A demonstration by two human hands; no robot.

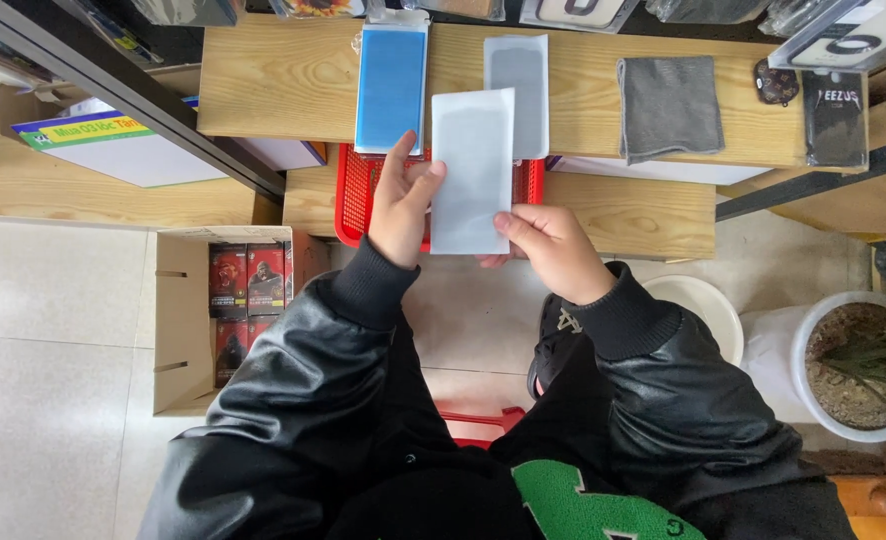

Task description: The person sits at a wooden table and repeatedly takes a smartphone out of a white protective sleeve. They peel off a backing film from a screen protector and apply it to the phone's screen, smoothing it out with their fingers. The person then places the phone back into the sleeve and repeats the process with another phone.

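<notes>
Above a wooden shelf [263, 80], left hand [403, 205] and right hand [548, 250] pinch the edges of a thin, probably stiff, slippery pale sheet [473, 165].

Two hands: the left hand [403, 205] and right hand [548, 250] share one pale sheet [473, 170]. On the far shelf [273, 85] lie one blue sheet [391, 88], one grey sheet [519, 85], one grey cloth [669, 106] and one black pouch [834, 118] at right. One red basket [355, 195] sits below. One cardboard box [181, 320] at left shows four red packs [248, 280]. Near right: one plant pot [853, 365], one white bucket [701, 305].
</notes>
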